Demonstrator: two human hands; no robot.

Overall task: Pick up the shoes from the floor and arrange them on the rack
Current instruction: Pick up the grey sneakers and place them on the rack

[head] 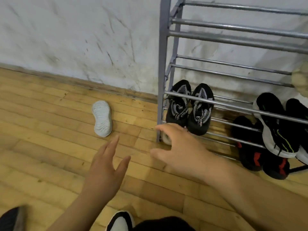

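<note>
**White shoe lies beyond the left fingertips, sole up**

The white shoe rests on the wooden floor, sole up, just beyond and slightly left of the left hand's fingertips. Its long axis runs nearly straight away from them, near end closest. The left hand is empty, fingers loosely spread and pointing at it, and it is the nearer one. The right hand is also empty, fingers wide and curved, hovering by the corner post of the rack, just short of the black patterned pair on the lowest bars. A pale object beneath its fingers is too hidden to identify. The left hand probably takes the shoe, gripping across its width.
</note>
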